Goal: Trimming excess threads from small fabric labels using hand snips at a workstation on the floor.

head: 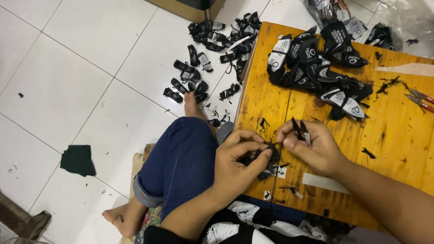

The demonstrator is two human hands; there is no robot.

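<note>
**Quick head count of what's here**

Two hands: left hand point(237, 158), right hand point(314, 149). One small thread snipper point(300, 130) and one black label piece point(264, 156). One low wooden surface point(398, 149). One heap of black labels point(316, 68) at 12 o'clock on it, too tangled to count. One red-handled tool point(420, 100) at 2 o'clock. Floor at 11 o'clock has a scatter of labels point(212, 49), a couple dozen or so, can't pin it. One dark cloth scrap point(77, 159) at 9 o'clock. Two bare feet.
</note>
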